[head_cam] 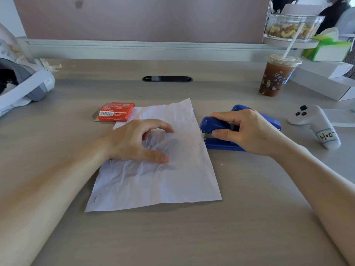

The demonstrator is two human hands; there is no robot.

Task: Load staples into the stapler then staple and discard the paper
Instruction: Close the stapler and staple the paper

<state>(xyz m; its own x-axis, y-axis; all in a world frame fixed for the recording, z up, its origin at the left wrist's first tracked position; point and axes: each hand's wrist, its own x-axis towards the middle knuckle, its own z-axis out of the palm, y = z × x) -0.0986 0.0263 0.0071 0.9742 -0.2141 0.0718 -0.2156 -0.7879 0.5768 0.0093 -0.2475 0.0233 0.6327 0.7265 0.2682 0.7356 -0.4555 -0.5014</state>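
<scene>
A crumpled white sheet of paper (159, 177) lies flat on the desk, with small staples along its edges. My left hand (138, 141) hovers over its upper part, fingers loosely curled and holding nothing; whether the thumb touches the sheet I cannot tell. At the paper's right edge sits a blue stapler (217, 124), its metal mouth facing the sheet. My right hand (247, 131) grips the stapler's top arm from the right, thumb along its side. A red staple box (115, 111) lies shut just beyond the paper's top left corner.
An iced drink cup with a straw (274, 77) stands at the back right. A white controller (315, 124) lies right of the stapler, white boxes (330, 83) behind it. A headset (21, 87) sits at the far left.
</scene>
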